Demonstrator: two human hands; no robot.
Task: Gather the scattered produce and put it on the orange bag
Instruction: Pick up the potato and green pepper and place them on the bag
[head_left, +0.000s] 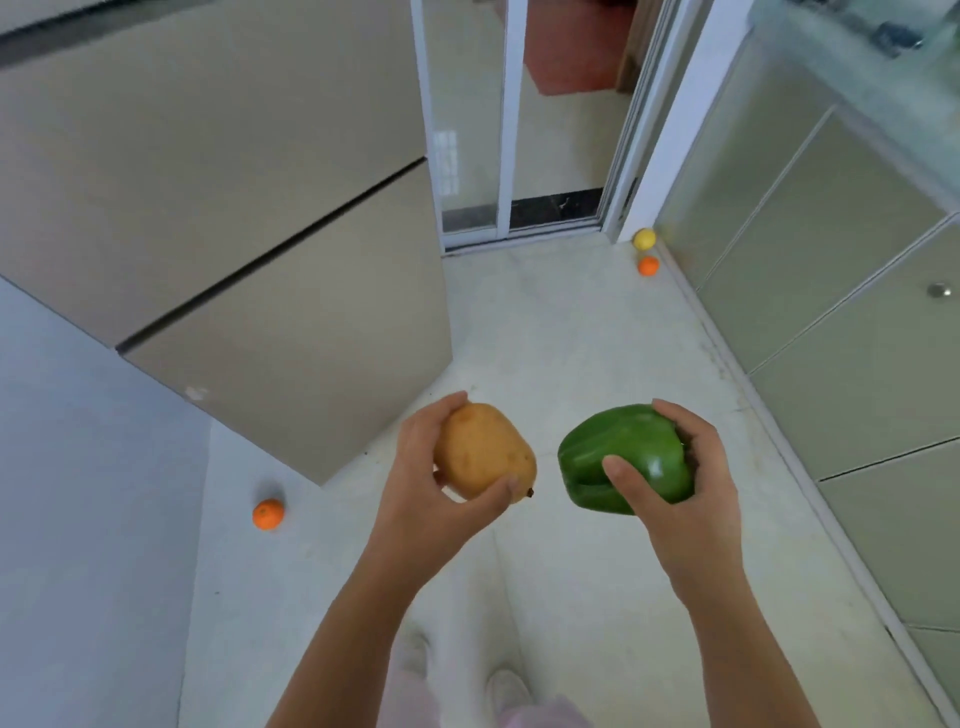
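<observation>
Both forearms reach forward from the bottom edge, with the hands level over the floor (571, 322). Left hand (431, 499): palm turned inward, grip curled round one potato (483, 452), thumb at its near end, fingers over the far side. Right hand (691, 483): grip wrapped on one green bell pepper (618, 452), thumb across the front, fingers over the top. Potato and pepper are near each other, not touching. Two oranges on the floor: near orange (268, 514) on the left beside the tall beige cabinet (260, 260); far orange (648, 266) by the right cabinets (831, 312), just beside one lemon (644, 238) in the corner.
</observation>
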